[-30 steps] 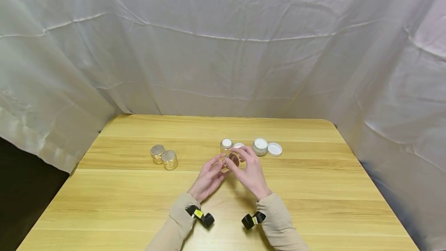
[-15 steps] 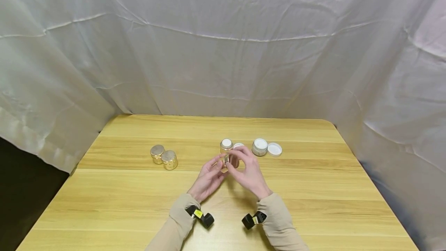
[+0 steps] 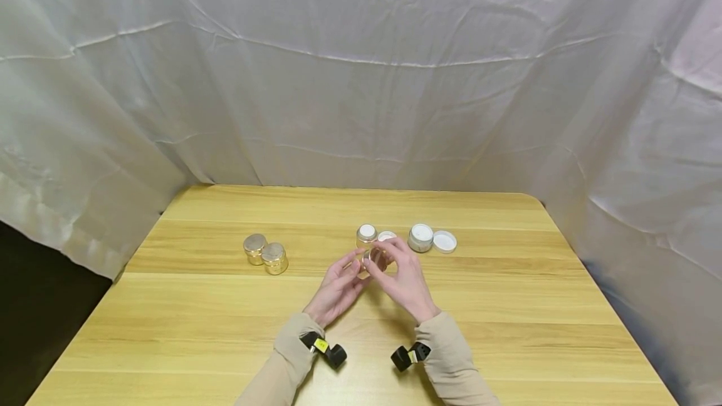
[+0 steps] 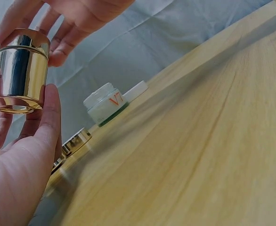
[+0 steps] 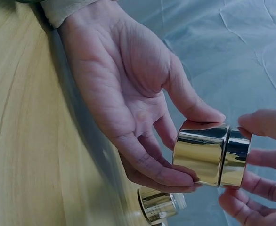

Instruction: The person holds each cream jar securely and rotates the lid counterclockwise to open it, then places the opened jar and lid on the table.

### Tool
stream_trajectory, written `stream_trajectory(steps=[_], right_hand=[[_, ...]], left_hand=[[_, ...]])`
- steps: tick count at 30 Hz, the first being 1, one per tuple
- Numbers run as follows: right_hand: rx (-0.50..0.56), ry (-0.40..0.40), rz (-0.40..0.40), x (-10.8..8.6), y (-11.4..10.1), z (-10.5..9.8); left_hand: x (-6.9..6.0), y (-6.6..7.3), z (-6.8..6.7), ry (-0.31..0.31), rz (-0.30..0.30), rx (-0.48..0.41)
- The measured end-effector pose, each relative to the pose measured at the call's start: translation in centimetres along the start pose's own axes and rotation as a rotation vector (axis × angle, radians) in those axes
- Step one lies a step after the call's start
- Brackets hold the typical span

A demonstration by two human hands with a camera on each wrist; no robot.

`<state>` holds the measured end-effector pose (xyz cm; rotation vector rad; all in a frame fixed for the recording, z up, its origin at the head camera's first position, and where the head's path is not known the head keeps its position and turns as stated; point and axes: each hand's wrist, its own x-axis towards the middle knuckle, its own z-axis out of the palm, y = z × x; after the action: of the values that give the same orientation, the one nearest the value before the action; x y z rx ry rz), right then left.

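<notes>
Above the middle of the table, both hands hold a shiny gold cosmetic jar (image 5: 199,150). My left hand (image 3: 337,292) grips its larger part between thumb and fingers. On the narrower end, which looks like the lid (image 5: 236,157), rest the curled fingers and thumb of my right hand (image 3: 407,281). A seam shows between the two parts, and they sit together. Just beyond the hands stands an open gold jar (image 3: 366,231) with a white top, beside a lid (image 3: 386,236) partly hidden by the right hand.
An open whitish jar (image 3: 420,238) with orange lettering in the left wrist view stands farther right, its white lid (image 3: 445,242) beside it. To the left, two closed gold jars (image 3: 274,258) touch or nearly touch. A pale curtain (image 3: 361,111) surrounds the wooden table (image 3: 507,306).
My right fingers have shifted a little round the end of the gold jar. The left hand and the jars on the table stay where they were.
</notes>
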<state>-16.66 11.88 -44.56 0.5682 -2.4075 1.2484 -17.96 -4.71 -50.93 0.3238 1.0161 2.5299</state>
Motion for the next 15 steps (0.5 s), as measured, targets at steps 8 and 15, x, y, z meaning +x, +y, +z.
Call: stream_trajectory(steps=[8, 15], right_hand=[[0.016, -0.028, -0.062, 0.05, -0.03, -0.09], [0.007, 0.034, 0.028, 0.04, 0.05, 0.07]], left_hand=[[-0.05, 0.08, 0.05, 0.006, -0.001, 0.003], [-0.04, 0.09, 0.17, -0.020, 0.009, 0.007]])
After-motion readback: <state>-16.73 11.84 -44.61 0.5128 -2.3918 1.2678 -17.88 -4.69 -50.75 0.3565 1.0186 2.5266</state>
